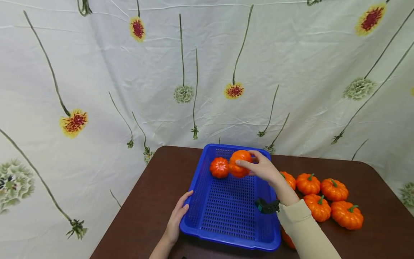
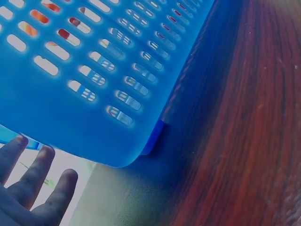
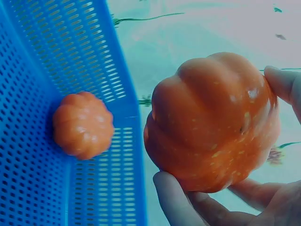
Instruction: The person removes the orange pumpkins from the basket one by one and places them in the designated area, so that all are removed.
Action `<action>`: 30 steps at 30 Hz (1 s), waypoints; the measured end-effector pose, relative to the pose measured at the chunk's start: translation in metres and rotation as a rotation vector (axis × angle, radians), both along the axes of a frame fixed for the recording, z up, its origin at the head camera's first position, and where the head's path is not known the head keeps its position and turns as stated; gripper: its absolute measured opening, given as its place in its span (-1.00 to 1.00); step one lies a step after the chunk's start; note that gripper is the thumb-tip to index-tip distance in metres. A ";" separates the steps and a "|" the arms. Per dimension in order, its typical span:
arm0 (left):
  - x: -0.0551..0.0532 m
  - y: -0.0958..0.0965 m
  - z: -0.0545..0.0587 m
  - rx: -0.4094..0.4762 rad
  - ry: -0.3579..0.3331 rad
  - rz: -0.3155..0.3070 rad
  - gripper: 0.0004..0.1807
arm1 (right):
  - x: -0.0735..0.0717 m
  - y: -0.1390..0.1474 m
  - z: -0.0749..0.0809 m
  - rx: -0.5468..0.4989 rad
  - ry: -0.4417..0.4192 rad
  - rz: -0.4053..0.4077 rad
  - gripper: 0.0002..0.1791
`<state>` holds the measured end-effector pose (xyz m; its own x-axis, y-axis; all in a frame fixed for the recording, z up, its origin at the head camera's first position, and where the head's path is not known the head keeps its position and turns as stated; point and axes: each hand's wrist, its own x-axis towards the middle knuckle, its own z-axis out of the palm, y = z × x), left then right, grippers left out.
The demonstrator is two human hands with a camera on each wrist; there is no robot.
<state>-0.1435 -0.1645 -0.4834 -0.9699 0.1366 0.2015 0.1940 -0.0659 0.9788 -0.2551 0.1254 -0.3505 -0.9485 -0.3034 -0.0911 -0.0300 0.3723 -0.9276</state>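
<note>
A blue plastic basket (image 1: 229, 241) with slotted walls stands on the dark table. My right hand (image 1: 264, 169) grips an orange toy pumpkin (image 1: 240, 163) above its far end, thumb on one side and fingers on the other. In the right wrist view, the held pumpkin (image 3: 211, 127) fills much of the picture. Another orange-red pumpkin (image 1: 219, 167) lies inside, at the far left corner. At the basket's left side, my left hand (image 1: 176, 219) has its fingers extended at the rim. The left wrist view shows those fingers (image 2: 61, 190) beside the blue wall (image 2: 51, 113).
Several orange pumpkins with green stems (image 1: 347, 215) lie on the table to the right of the basket, some partly behind my right arm. A white cloth (image 1: 155, 72) printed with flowers hangs behind the dark brown table (image 1: 145, 194).
</note>
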 end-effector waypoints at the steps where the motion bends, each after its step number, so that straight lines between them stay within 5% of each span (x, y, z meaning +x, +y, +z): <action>1: 0.000 0.000 0.000 0.000 -0.001 0.003 -0.51 | 0.002 0.002 0.002 0.002 0.007 -0.002 -0.14; 14: 0.001 0.000 0.001 0.005 -0.008 0.007 -0.51 | 0.036 0.028 0.024 -0.001 0.077 -0.036 -0.20; 30: -0.001 0.000 0.002 -0.012 0.012 0.016 -0.51 | 0.079 0.072 0.023 0.009 0.221 -0.175 -0.40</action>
<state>-0.1444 -0.1642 -0.4817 -0.9695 0.1236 0.2115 0.2068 -0.0504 0.9771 -0.1757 0.1970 -0.3273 -0.9835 -0.1339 0.1213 -0.1655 0.3980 -0.9023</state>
